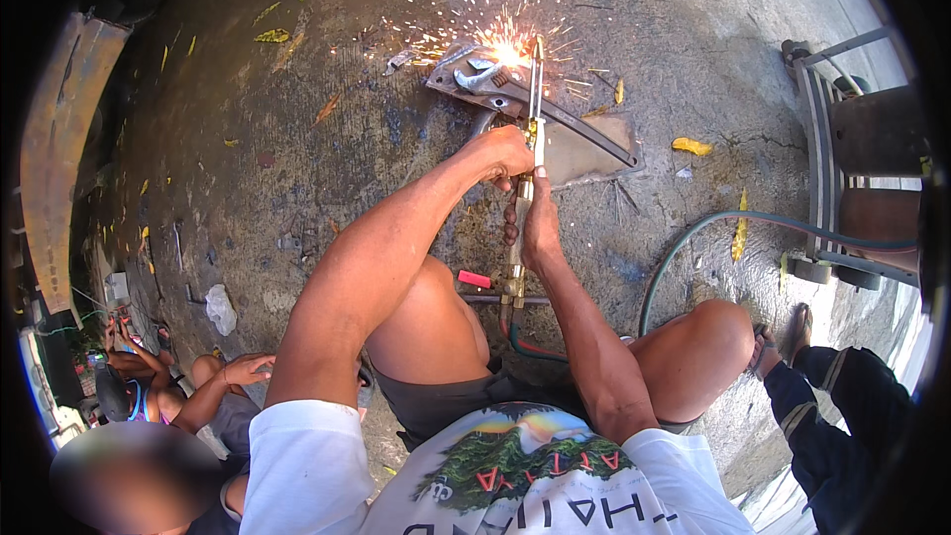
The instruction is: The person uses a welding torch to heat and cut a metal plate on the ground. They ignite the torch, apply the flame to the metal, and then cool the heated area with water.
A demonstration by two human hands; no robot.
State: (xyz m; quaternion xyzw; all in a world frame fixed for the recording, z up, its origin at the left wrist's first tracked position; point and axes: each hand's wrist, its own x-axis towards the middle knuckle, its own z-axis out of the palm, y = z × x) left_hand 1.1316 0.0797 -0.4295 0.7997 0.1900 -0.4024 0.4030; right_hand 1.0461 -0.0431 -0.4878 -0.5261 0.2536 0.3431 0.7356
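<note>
Head view, the only one here: a long brass-and-silver metal torch (515, 263) is held over a dark steel plate with holes (445, 76), its tip right beside a burst of orange sparks (508, 46). The handle is wrapped by the bare right hand (540, 226); the bare left hand (505, 153) is curled in against the front end, though whether it's actually gripping can't be told.

Burns look like the big worry: no gloves are worn, and bare knees (718, 332) could be hit if sparks get blown back. The silver steel adjustable wrench (570, 121) on the plate could be scorched if the flame strays. The green rubber hose (650, 282) could be snagged by a leg.

Counted up: one torch, one wrench, one green hose, one pinkish-red block (475, 278), two hands.
</note>
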